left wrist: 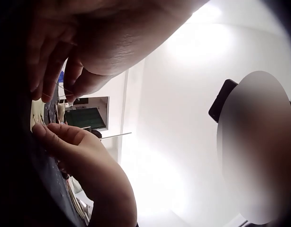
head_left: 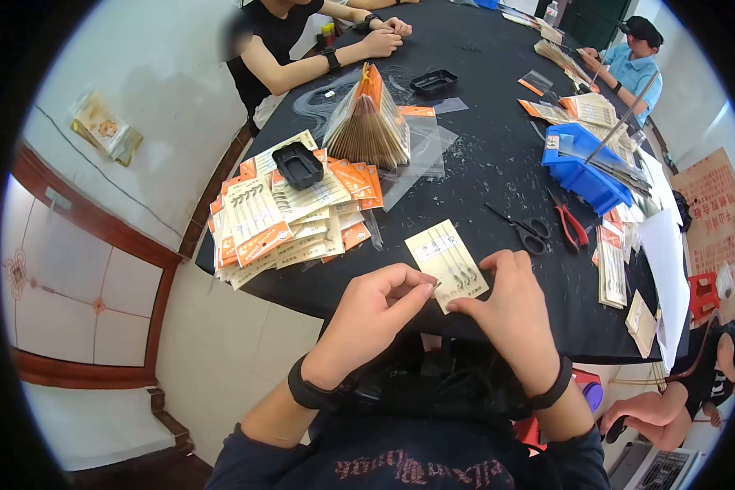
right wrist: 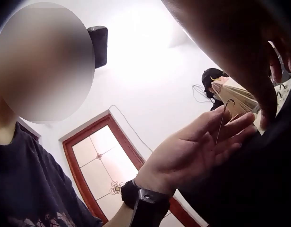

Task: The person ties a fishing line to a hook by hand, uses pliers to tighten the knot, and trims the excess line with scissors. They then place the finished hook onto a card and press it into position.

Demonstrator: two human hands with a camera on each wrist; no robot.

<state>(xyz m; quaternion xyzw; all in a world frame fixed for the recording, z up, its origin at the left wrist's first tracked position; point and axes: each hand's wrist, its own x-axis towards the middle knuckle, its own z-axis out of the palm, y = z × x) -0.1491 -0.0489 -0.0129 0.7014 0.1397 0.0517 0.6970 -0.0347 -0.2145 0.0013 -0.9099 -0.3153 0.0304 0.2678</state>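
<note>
Just above the table's near edge, my left hand [head_left: 378, 304] pinches a fish hook [right wrist: 229, 102] between thumb and forefinger. A thin line trails down from the hook across the palm in the right wrist view. My right hand [head_left: 514, 304] holds a cream card [head_left: 434, 251] by its lower right side, thumb at the bottom corner and fingers along the right edge. Several hooks [head_left: 468, 282] with lines lie in a row on that card. The left fingertips are right at the card's left edge.
A pile of hook cards [head_left: 302, 233] with a black tray [head_left: 297, 166] on top lies left; a fanned card bundle [head_left: 370, 135] stands behind. Scissors [head_left: 531, 235], red pliers [head_left: 572, 226] and a blue bin [head_left: 584, 171] are right. Other people sit around the table.
</note>
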